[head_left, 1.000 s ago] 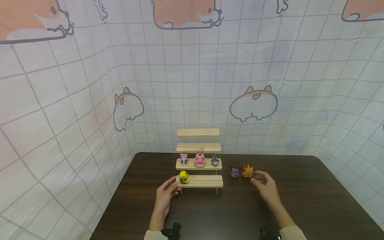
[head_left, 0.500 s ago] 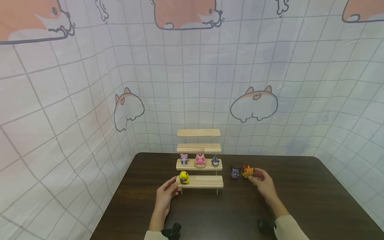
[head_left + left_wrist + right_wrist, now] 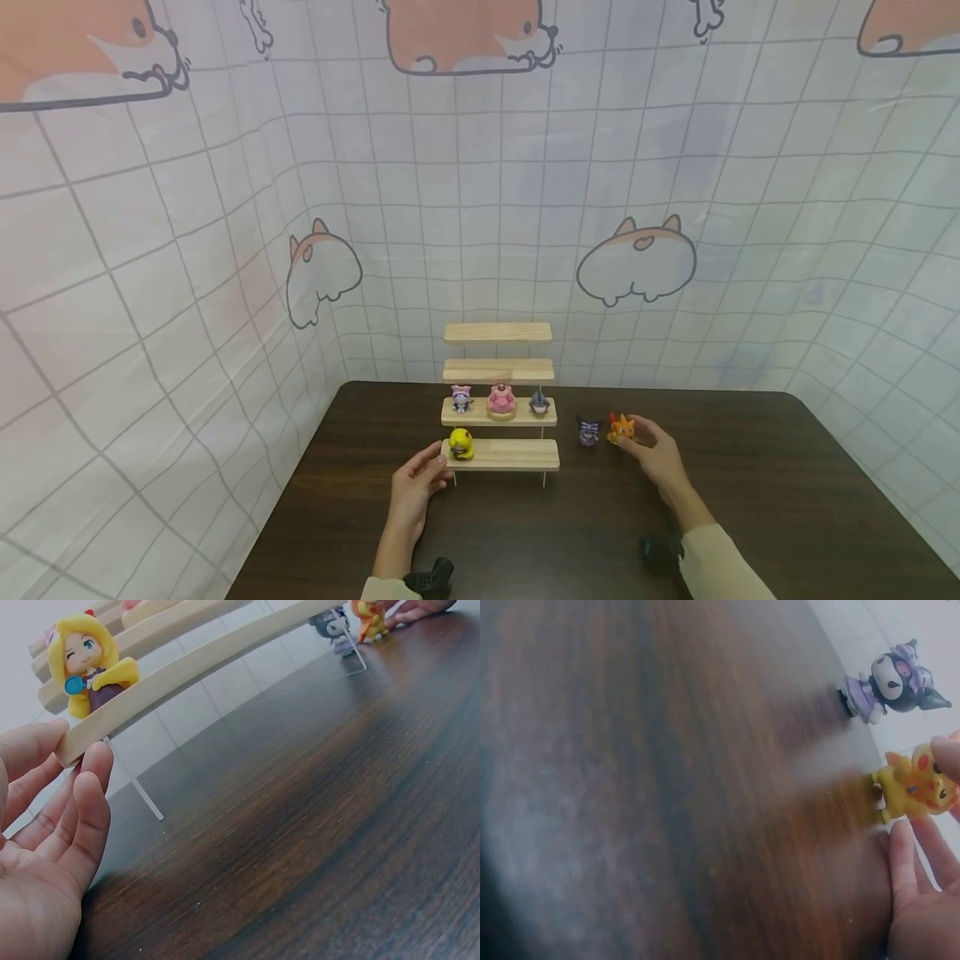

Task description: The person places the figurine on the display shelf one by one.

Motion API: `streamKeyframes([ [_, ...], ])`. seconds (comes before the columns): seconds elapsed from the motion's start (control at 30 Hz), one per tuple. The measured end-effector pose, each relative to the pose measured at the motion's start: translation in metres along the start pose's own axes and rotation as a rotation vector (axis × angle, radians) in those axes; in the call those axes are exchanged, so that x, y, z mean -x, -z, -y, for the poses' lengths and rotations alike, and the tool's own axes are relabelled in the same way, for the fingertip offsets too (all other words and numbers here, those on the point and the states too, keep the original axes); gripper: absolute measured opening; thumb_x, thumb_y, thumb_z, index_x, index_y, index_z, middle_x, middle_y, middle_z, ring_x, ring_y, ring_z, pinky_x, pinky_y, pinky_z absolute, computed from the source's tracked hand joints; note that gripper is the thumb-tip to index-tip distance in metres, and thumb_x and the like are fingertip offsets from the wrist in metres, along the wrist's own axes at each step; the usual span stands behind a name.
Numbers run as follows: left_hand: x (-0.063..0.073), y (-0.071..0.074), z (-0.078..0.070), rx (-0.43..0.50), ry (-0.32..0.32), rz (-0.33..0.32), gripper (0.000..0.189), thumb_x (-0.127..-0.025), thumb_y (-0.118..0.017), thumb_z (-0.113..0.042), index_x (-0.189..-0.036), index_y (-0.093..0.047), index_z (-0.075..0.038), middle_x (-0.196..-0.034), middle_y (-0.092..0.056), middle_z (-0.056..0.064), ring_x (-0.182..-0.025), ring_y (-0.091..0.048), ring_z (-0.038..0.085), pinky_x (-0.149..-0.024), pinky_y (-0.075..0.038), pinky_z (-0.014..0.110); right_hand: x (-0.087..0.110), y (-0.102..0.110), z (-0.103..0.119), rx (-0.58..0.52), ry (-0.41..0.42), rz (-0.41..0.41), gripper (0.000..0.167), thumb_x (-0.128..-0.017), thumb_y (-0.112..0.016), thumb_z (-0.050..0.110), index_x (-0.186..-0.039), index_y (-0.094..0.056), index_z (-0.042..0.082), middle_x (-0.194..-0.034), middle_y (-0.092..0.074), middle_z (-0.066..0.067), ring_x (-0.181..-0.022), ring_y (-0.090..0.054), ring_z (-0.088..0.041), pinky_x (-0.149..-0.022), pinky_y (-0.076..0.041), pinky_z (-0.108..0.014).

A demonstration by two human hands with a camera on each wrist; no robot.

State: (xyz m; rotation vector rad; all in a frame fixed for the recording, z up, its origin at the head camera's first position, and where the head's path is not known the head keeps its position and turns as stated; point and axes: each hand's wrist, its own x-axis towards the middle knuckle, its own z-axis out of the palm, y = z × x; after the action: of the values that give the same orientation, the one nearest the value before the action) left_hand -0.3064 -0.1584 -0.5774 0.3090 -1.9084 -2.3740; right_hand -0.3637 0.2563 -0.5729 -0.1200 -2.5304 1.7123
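My left hand pinches the left end of the lowest shelf of a tiered wooden display stand, thumb on top and fingers beneath. On that shelf, close to the thumb, stands a yellow-haired girl figurine holding a blue item. Off to the stand's right, my right hand holds a yellow and orange Pikachu-like figurine. The thumb covers part of its head in the right wrist view, and its feet are right at the tabletop. Just left of it stands a black and purple Kuromi-like figurine, apart from the fingers.
The second shelf bears a pink-and-white figurine, a pink figurine on a round base and a grey shark-like one. Two bare shelves rise above. A patterned cloth hangs behind the dark wooden table.
My right hand has moved slightly left and closed its thumb and fingers on the yellow and orange figurine. The left hand has kept its grip on the shelf.
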Motion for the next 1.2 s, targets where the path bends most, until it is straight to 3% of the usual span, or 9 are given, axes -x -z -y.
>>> streamKeyframes([
  [0.27,-0.0013,0.0004,0.0011,0.001,-0.011,0.004,0.048,-0.097,-0.072,-0.021,-0.139,-0.061,0.000,-0.095,-0.075,-0.002,-0.080,-0.071,0.010,-0.070,-0.057,0.022,0.0001,-0.0018,0.0022,-0.006,-0.009,-0.005,0.057,-0.098,-0.072,0.024,-0.147,-0.052,0.006,-0.141,-0.059,-0.022,-0.120,-0.058,-0.026,-0.084,-0.048,-0.019],
  [0.47,-0.0012,0.0005,0.0006,0.000,-0.003,0.001,0.048,-0.097,-0.072,-0.021,-0.139,-0.061,0.000,-0.097,-0.075,-0.002,-0.081,-0.071,0.010,-0.070,-0.057,0.022,0.0004,-0.0036,0.0005,0.005,-0.023,-0.021,0.058,-0.098,-0.072,0.025,-0.148,-0.052,0.005,-0.140,-0.060,-0.023,-0.120,-0.058,-0.025,-0.083,-0.046,-0.016],
  [0.7,0.0009,-0.0003,-0.0006,-0.013,0.007,-0.005,0.047,-0.098,-0.071,-0.021,-0.140,-0.061,-0.001,-0.096,-0.075,-0.002,-0.082,-0.071,0.011,-0.071,-0.057,0.022,0.0002,-0.0040,-0.0028,0.000,-0.022,-0.036,0.059,-0.096,-0.074,0.027,-0.148,-0.053,0.006,-0.139,-0.061,-0.022,-0.108,-0.057,-0.010,-0.082,-0.047,-0.015],
  [1.0,0.0025,-0.0003,-0.0017,-0.016,0.007,-0.003,0.047,-0.099,-0.069,-0.020,-0.141,-0.060,-0.002,-0.097,-0.074,-0.002,-0.082,-0.071,0.011,-0.071,-0.057,0.023,0.0014,-0.0049,-0.0027,-0.011,-0.029,-0.054,0.060,-0.096,-0.074,0.027,-0.148,-0.053,0.005,-0.140,-0.060,-0.023,-0.123,-0.058,-0.029,-0.084,-0.047,-0.020],
  [1.2,0.0016,-0.0005,-0.0021,-0.017,0.008,-0.004,0.046,-0.099,-0.069,-0.020,-0.141,-0.060,-0.002,-0.098,-0.074,-0.002,-0.082,-0.071,0.010,-0.071,-0.057,0.022,0.0023,-0.0041,-0.0026,-0.030,-0.036,-0.047,0.061,-0.098,-0.072,0.028,-0.150,-0.051,0.007,-0.145,-0.057,-0.022,-0.131,-0.055,-0.032,-0.099,-0.050,-0.035],
])
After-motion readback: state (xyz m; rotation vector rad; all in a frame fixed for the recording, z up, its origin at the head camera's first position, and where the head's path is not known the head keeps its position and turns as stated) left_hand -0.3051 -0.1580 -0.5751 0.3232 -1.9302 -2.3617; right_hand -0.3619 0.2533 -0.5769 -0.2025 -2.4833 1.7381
